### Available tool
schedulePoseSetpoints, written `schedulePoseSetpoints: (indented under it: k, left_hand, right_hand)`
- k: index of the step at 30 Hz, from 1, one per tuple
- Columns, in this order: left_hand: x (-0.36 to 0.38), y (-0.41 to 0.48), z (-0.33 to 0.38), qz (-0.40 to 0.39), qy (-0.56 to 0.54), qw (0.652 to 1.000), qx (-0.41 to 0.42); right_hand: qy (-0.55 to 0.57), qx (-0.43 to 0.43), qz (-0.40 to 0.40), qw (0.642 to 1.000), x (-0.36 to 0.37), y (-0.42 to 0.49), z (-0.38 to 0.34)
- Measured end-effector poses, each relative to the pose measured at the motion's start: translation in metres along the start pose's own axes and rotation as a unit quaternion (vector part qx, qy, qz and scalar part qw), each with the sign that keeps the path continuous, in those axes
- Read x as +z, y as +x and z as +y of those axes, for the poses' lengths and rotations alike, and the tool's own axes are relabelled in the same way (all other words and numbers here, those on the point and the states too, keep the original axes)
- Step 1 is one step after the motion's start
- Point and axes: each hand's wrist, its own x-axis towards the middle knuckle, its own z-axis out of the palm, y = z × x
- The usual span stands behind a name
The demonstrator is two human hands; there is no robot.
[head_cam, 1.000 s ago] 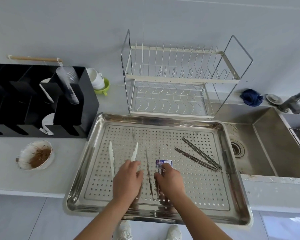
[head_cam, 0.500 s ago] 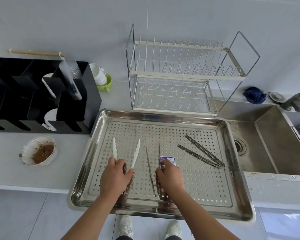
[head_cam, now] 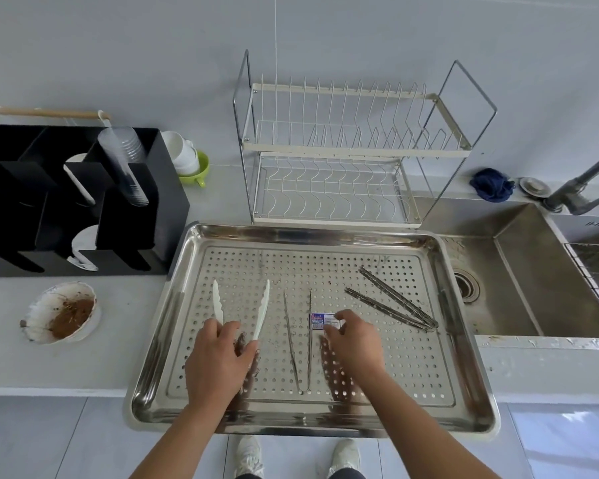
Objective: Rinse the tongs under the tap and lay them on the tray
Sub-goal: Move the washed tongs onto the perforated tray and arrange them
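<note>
Left hand grips white tongs on the tray; right hand hovers beside a label.

The left hand (head_cam: 218, 364) has its fingers curled round the hinge end of the white tongs (head_cam: 263, 307), which lie in the left part of the tray (head_cam: 325, 233) with arms splayed toward the far rim. The right hand (head_cam: 355, 344) is loosely curled, fingertips at the edge of a small label (head_cam: 320, 321) mid-tray; whether they pinch it cannot be told. Thin steel tongs (head_cam: 292, 340) lie between the hands and serrated steel tongs (head_cam: 396, 296) lie angled toward the right rim, apart from it. Bare perforated floor runs along the far rim. The tray's near edge overhangs the counter. The sink (head_cam: 533, 288) adjoins the right rim, and the dish rack (head_cam: 325, 150) stands just behind the tray.
</note>
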Motion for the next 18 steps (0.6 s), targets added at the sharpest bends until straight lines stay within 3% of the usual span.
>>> schedulePoseSetpoints:
  k: [4, 8, 13, 18]
  left_hand:
    - [0.008, -0.004, -0.004, 0.048, -0.005, 0.998, 0.035]
    - [0.01, -0.009, 0.001, 0.04, -0.009, 0.998, 0.036]
    - [0.011, -0.009, 0.003, 0.007, -0.01, 1.0, 0.026]
    - [0.012, -0.012, 0.005, -0.005, -0.028, 0.999, 0.02]
  right_hand:
    - [-0.144, -0.027, 0.104, 0.984, -0.053, 0.026, 0.031]
    - [-0.259, -0.001, 0.041, 0.965, -0.075, 0.047, 0.045]
    - [-0.261, 0.003, 0.02, 0.965, -0.077, 0.054, 0.048]
    - [-0.247, 0.018, -0.055, 0.967, -0.069, 0.041, 0.037]
